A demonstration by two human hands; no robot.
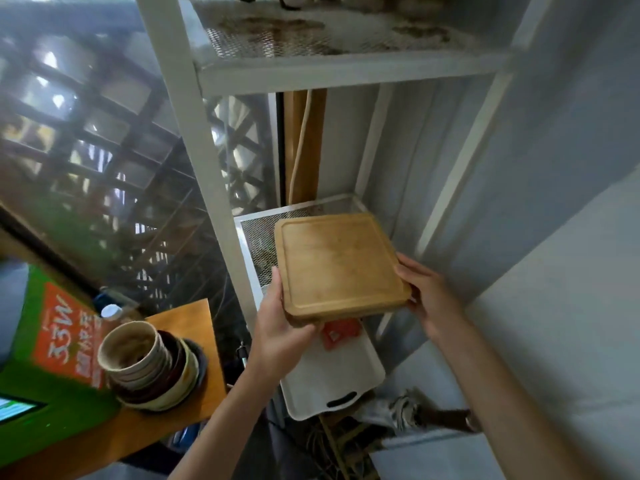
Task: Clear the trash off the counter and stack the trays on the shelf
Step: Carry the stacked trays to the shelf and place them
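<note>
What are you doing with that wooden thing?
A person is holding a wooden tray with both hands, the left hand at its near corner and the right hand on its right edge. The tray is level, above the mesh shelf of a white metal rack, ready to be set down. A white tray lies just below it, sticking out toward the person. On the wooden counter to the left stands a stack of used bowls.

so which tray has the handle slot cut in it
The white tray, lower down and sticking out past the shelf edge, has the dark slot at its near end. The wooden tray, held in both hands above it, has only a grooved rim.
</note>
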